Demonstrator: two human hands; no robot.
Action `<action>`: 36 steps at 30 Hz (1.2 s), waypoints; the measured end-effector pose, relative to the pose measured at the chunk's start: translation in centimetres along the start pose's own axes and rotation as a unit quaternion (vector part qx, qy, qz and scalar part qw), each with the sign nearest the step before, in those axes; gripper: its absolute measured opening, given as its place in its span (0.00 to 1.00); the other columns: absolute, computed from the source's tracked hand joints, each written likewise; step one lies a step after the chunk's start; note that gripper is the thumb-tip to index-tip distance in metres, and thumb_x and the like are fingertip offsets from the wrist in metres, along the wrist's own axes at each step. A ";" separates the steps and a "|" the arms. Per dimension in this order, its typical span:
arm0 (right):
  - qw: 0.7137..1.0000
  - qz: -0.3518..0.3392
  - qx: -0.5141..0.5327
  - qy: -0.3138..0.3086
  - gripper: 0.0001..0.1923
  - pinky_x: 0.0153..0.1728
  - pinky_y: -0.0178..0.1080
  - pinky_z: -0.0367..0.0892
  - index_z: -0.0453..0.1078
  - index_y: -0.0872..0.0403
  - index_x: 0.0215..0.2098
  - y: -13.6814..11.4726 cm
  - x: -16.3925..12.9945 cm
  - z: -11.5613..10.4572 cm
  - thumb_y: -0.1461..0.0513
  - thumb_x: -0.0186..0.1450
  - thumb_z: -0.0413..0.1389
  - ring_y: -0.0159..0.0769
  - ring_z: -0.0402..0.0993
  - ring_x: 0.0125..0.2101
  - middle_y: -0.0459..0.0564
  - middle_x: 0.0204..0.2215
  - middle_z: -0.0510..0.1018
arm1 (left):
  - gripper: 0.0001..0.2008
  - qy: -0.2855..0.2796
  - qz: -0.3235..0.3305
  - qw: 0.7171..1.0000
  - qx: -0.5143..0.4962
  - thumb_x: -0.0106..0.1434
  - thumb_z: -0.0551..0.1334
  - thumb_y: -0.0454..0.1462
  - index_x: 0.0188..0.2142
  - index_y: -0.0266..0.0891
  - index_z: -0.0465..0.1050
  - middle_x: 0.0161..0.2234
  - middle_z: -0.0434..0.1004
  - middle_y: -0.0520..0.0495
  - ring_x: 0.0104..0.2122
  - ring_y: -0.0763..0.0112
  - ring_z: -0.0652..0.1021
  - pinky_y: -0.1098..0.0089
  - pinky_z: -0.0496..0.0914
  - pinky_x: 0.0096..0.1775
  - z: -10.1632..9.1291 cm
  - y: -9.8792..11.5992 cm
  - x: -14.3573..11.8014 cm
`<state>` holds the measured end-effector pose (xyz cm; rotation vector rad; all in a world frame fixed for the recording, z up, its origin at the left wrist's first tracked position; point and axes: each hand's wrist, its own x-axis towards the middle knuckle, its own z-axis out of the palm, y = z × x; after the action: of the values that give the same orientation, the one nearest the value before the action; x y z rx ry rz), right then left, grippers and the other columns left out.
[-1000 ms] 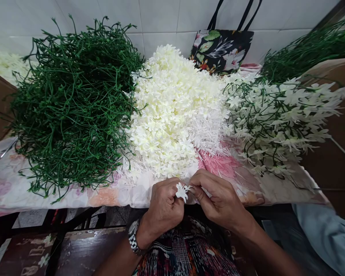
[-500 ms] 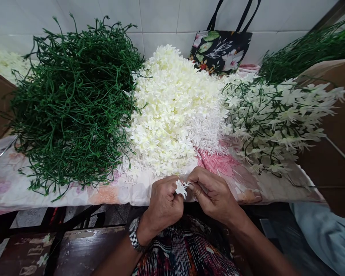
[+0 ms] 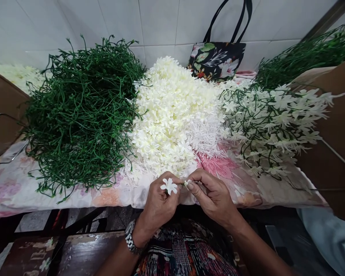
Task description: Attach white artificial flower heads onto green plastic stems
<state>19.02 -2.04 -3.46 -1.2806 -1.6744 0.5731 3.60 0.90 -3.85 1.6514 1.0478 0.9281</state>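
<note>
My left hand (image 3: 160, 199), with a watch on its wrist, is closed in a pinch on a white artificial flower (image 3: 169, 186), whose open petals stand out above the thumb. Facing it, my right hand (image 3: 211, 191) pinches a smaller-looking white flower (image 3: 186, 183) between thumb and forefinger. A bit of green stem shows in the gap between the two hands; how far it runs inside the left fist is hidden. Just beyond the hands rises a heap of loose white flowers (image 3: 172, 111). To its left lies a big tangle of green plastic stems (image 3: 83, 115).
Green stems fitted with white flowers (image 3: 276, 126) lie at the right beside a cardboard box (image 3: 333, 153). Another box (image 3: 5, 111) stands at the left edge. A black floral bag (image 3: 217, 61) leans against the tiled wall. Floral cloth (image 3: 103, 197) covers the table.
The flower at my left hand has shifted left and now faces up with spread petals. A second white flower and some green stem now show at my right fingertips. The view has tilted slightly.
</note>
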 end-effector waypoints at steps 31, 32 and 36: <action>0.988 -0.118 -0.080 -0.061 0.08 0.26 0.34 0.64 0.65 0.54 0.33 -1.1 0.7 -1.3 0.71 0.63 0.48 0.31 0.67 0.26 0.47 0.25 0.69 | 0.09 -0.058 0.068 0.996 0.024 0.59 0.53 0.30 0.24 0.38 0.65 0.21 0.63 0.53 0.22 0.75 0.65 0.73 0.61 0.26 -0.5 0.8 0.1; 0.988 -0.117 -0.082 -0.060 0.08 0.25 0.34 0.64 0.65 0.54 0.32 -1.1 0.8 -1.3 0.71 0.63 0.48 0.32 0.66 0.26 0.47 0.25 0.69 | 0.09 -0.059 0.068 0.995 0.029 0.59 0.53 0.30 0.24 0.38 0.65 0.21 0.63 0.53 0.22 0.75 0.65 0.73 0.60 0.26 -0.5 0.7 0.1; 0.988 -0.117 -0.083 -0.062 0.08 0.25 0.33 0.64 0.64 0.54 0.32 -0.9 0.8 -1.1 0.72 0.63 0.47 0.31 0.66 0.26 0.47 0.25 0.69 | 0.08 -0.057 0.076 0.995 0.036 0.59 0.52 0.29 0.25 0.38 0.64 0.21 0.62 0.54 0.22 0.75 0.65 0.74 0.60 0.26 -0.4 0.5 0.0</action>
<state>19.53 -1.77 -1.87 -1.1616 -1.9781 0.3850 3.36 0.90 -3.24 1.8415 0.8970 0.8928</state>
